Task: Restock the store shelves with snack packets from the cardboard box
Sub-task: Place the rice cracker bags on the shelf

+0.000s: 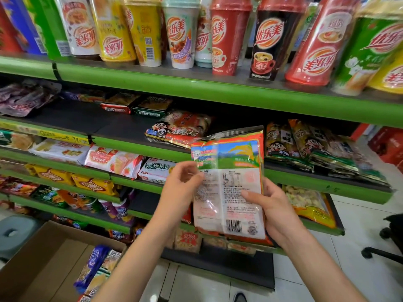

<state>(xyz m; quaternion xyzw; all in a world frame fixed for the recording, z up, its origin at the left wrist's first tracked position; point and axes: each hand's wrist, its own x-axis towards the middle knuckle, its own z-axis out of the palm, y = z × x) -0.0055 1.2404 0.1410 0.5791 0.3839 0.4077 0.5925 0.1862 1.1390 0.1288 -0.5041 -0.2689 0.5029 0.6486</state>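
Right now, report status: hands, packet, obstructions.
Both hands on snack packet: right hand grips, left hand pinches edge. Back side facing camera. Nothing blocking shelf.

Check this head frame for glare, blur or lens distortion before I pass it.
Head view: wide-angle bending curves the green shelf edges; glare streaks the clear film of the snack packet, though its barcode stays readable; the left hand is slightly motion-blurred, the right hand sharper; cups at the frame edges smear.

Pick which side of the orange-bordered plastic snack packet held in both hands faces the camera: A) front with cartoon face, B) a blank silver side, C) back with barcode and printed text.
C: the orange-bordered plastic snack packet shows a barcode and nutrition text.
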